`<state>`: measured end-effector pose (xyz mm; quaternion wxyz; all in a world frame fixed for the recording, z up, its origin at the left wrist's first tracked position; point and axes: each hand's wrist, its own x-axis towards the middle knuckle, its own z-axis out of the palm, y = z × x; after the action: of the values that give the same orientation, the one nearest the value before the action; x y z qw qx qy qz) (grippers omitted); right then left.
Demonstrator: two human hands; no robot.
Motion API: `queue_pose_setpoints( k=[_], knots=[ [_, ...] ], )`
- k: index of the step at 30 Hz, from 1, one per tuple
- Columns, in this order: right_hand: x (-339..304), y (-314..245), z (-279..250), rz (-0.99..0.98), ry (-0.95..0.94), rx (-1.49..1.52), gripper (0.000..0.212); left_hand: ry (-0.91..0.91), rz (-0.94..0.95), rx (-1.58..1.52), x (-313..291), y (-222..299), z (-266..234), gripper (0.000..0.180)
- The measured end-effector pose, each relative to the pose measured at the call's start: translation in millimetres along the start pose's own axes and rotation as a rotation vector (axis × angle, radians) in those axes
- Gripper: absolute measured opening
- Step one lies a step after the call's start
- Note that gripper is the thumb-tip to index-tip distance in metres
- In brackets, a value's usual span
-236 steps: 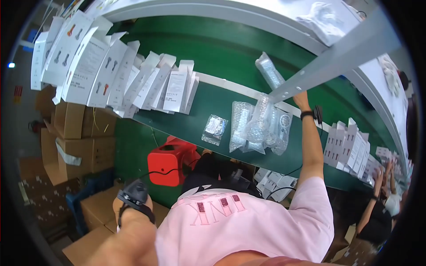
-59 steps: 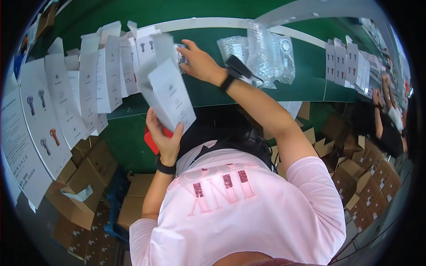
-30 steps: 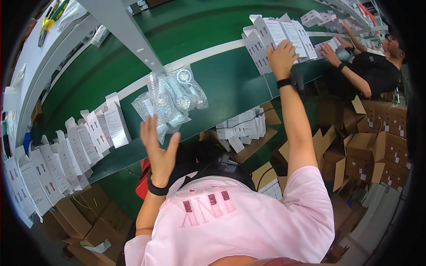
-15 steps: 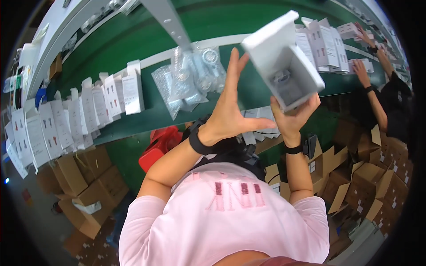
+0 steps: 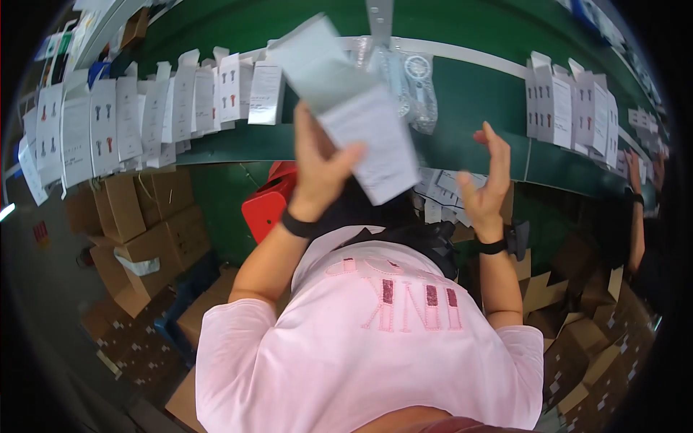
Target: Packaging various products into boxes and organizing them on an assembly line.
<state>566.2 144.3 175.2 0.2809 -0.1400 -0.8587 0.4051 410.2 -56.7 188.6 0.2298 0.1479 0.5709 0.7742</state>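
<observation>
My left hand (image 5: 321,169) is closed on a white cardboard box (image 5: 375,141) with printed text on its side. The box is tilted, its lid flap (image 5: 310,61) raised toward the upper left; its inside faces away from me. To the right, my right hand (image 5: 489,180) is apart from the box, fingers spread and nothing in them. Behind the box, bubble-wrapped packets (image 5: 419,90) lie on the green bench (image 5: 473,108), partly covered by it.
Rows of upright white boxes stand on the bench at left (image 5: 148,108) and right (image 5: 563,108). A red stool (image 5: 263,206) stands below the bench. Brown cartons (image 5: 155,224) are stacked on the floor at both sides. A co-worker's arm (image 5: 637,209) shows at far right.
The white box has passed from my right hand to my left and moved left, turning so its printed side faces me. My right hand is now free. The whole view has shifted rightward.
</observation>
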Motion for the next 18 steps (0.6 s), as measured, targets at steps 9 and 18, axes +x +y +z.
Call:
queue_pose_setpoints(
  k=[9, 18],
  knots=[
    [54.0, 45.2, 65.0, 0.365, -0.240, 0.064, 0.044, 0.049, -0.660, 0.523, -33.5, 24.4, -144.0, 0.053],
    [132.7, 44.5, 195.2, 0.170, -0.383, -0.143, 0.034, 0.025, -0.712, 0.228, 15.9, -62.1, -186.1, 0.055]
  ],
)
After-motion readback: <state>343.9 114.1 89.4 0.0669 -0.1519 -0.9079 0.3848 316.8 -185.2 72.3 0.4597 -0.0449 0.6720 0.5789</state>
